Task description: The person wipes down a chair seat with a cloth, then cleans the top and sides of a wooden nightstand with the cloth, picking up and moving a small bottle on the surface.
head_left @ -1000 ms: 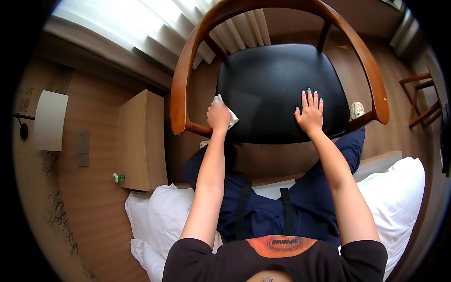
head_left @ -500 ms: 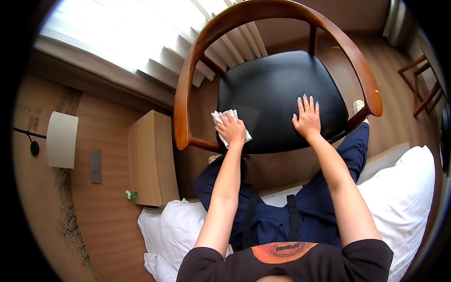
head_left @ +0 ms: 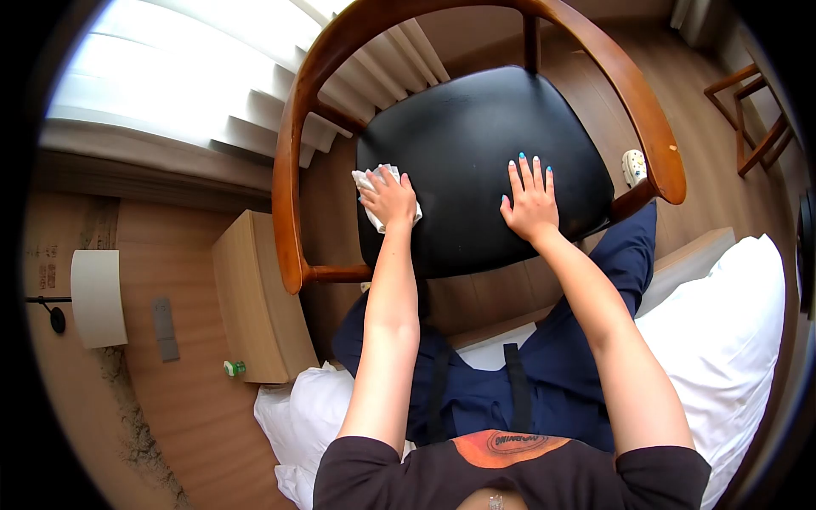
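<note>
A wooden armchair (head_left: 293,161) with a curved back rail faces me, its black padded seat (head_left: 459,136) between my hands. At the seat's left edge, my left hand (head_left: 390,201) presses on a folded white cloth (head_left: 364,181). Its fingers are partly spread over the cloth, which sticks out around them. My right hand (head_left: 532,204) lies flat on the right part of the seat, fingers spread and holding nothing. Small pale specks show on the black surface near the front.
White pillows (head_left: 714,331) lie on both sides of me. To the left stand a wooden bedside cabinet (head_left: 255,297), a green-and-white item (head_left: 234,368) and a wall lamp (head_left: 98,297). Curtains (head_left: 340,76) hang behind the chair. Another wooden piece of furniture (head_left: 756,127) is at right.
My left hand and the cloth have slid farther from me along the seat's left edge. My right hand stays at about the same spot on the seat. The whole view has shifted slightly.
</note>
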`<state>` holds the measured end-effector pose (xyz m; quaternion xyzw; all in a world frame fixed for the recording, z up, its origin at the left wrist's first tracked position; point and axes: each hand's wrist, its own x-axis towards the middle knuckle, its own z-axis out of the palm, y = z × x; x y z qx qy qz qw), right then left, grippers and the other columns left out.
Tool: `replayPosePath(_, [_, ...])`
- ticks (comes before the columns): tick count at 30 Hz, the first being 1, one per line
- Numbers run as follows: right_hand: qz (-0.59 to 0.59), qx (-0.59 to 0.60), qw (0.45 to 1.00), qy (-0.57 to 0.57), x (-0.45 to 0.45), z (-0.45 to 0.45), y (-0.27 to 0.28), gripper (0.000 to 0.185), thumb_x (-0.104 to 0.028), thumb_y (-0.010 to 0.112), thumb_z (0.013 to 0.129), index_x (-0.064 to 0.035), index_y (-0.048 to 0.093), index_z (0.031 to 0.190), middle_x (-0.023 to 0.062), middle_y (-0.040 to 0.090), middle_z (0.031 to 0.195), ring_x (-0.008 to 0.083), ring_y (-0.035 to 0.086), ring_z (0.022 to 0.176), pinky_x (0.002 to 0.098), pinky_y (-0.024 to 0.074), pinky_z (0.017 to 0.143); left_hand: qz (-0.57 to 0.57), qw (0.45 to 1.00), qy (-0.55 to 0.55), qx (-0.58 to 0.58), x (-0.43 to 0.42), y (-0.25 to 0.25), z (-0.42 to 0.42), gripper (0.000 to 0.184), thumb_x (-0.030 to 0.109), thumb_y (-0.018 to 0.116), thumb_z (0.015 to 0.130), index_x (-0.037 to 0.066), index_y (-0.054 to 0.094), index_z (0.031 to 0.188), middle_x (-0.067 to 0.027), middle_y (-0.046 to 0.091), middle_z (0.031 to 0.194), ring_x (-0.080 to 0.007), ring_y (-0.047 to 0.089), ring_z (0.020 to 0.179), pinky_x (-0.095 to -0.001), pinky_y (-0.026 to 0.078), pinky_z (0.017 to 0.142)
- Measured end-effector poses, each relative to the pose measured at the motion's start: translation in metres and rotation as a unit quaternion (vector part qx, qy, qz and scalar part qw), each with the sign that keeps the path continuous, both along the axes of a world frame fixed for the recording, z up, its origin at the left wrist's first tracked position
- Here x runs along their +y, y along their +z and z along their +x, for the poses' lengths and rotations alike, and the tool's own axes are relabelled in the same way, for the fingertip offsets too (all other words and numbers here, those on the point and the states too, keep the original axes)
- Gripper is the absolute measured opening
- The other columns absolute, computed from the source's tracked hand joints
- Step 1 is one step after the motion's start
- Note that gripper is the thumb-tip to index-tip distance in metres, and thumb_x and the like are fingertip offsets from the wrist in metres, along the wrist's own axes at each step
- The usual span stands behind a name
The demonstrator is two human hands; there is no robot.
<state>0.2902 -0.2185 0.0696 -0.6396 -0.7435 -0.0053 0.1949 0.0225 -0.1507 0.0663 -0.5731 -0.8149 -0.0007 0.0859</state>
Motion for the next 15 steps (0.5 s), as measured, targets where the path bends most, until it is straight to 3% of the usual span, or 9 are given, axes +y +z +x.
replayPosePath(5, [0.002, -0.003, 1.000, 0.000, 0.001, 0.000, 0.002, 0.064, -0.034, 0.054, 0.080, -0.0059, 0.040, 0.136, 0.0161, 0.033, 0.144, 0.0349, 0.029, 0.134, 0.0508, 0.0200, 0.110, 0.004, 0.995, -0.095, -0.015, -0.009, -0.003, 0.031, 0.059, 0.049, 0.036, 0.093, 0.015, 0.034, 0.141, -0.0154, 0.026, 0.148, -0.0475, 0.027, 0.130, -0.0540, 0.020, 0.107])
replayPosePath(9, [0.012, 0.003, 1.000, 0.001, 0.001, 0.001, -0.001, 0.063, -0.034, 0.054, 0.081, -0.0058, 0.040, 0.136, 0.0163, 0.034, 0.143, 0.0351, 0.030, 0.133, 0.0510, 0.0202, 0.109, 0.070, 0.982, -0.172, -0.021, -0.027, -0.008, 0.081, 0.058, 0.044, 0.047, 0.088, 0.015, 0.040, 0.138, -0.0154, 0.032, 0.145, -0.0472, 0.035, 0.125, -0.0564, 0.026, 0.103])
replayPosePath(15, [0.032, 0.006, 0.999, 0.002, 0.002, 0.000, -0.006, 0.061, -0.034, 0.054, 0.080, -0.0062, 0.043, 0.134, 0.0165, 0.037, 0.142, 0.0352, 0.030, 0.133, 0.0507, 0.0205, 0.109, 0.100, 0.963, -0.244, -0.062, -0.064, -0.001, 0.114, 0.057, 0.040, 0.053, 0.085, 0.013, 0.045, 0.134, -0.0140, 0.037, 0.142, -0.0441, 0.039, 0.123, -0.0541, 0.029, 0.102])
